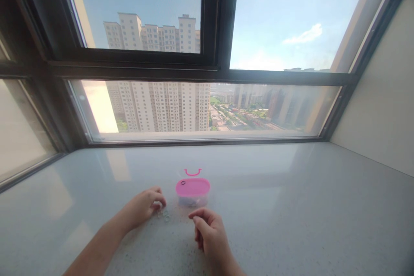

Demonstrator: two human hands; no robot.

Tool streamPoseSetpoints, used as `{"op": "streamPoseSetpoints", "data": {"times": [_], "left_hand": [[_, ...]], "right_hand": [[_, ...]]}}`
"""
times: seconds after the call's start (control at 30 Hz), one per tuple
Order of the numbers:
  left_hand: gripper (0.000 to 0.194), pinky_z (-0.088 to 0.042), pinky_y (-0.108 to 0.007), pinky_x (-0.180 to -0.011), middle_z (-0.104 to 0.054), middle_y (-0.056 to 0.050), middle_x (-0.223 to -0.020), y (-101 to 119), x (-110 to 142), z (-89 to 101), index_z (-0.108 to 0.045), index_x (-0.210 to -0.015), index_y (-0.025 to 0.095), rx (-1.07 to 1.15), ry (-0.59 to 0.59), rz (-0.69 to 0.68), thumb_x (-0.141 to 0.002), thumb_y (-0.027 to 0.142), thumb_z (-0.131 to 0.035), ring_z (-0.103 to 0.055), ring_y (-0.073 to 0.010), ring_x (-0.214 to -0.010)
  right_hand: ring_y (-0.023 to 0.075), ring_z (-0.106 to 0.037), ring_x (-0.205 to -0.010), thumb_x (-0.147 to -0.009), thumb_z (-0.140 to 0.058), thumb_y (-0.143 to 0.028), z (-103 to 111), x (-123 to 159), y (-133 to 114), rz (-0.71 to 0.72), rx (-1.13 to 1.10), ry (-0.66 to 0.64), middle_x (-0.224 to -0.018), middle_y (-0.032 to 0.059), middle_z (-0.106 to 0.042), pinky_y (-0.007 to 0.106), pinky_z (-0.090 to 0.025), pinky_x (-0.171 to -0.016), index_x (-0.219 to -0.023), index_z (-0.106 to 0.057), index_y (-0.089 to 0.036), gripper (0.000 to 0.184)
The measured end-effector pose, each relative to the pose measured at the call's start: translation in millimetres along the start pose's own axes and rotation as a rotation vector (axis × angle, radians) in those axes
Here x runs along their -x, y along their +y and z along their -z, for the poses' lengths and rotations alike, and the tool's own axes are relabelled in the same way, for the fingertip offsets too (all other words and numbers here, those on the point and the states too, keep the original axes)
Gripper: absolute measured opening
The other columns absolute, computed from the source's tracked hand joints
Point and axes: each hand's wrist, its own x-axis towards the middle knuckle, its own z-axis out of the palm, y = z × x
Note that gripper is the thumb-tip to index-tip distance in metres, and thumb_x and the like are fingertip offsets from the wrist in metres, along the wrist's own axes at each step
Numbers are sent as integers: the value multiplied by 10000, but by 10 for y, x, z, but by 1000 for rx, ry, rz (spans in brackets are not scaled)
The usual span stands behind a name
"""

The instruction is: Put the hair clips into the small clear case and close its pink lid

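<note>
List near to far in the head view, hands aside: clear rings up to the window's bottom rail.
Clear rings → pink-lidded box → pink U-shaped piece → bottom rail.

Shows a bare left forearm (105, 243), pretty smooth, widening out from a slim wrist (125, 219). Also comes with a bare left hand (149, 204) and a bare right hand (211, 233), plus slender, kinda tapered fingers (202, 213).

No legible text, no readable labels, numbers or signs
</note>
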Motion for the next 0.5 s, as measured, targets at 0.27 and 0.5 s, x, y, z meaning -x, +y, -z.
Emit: {"op": "streamPoseSetpoints", "data": {"times": [0.27,0.5], "left_hand": [[284,-440,-273,-733,-665,-47,-848,-16,5,58,-717,-791,212,57,-24,6,-774,160,-438,-620,-190,-779],[185,-446,-272,-666,-667,-29,-826,-48,16,57,-680,-787,205,60,-32,86,-664,192,-543,-596,-191,-727]], "right_hand": [[52,-314,-289,-667,-524,-327,5,6,-24,6,0,-6,-378,-68,-451,176,-200,-313,-729,-623,-121,237],[50,-308,-286,-651,-533,-339,5,14,-57,-5,-2,-4,-371,-70,-444,174,-193,-311,-713,-619,-124,239]]}}
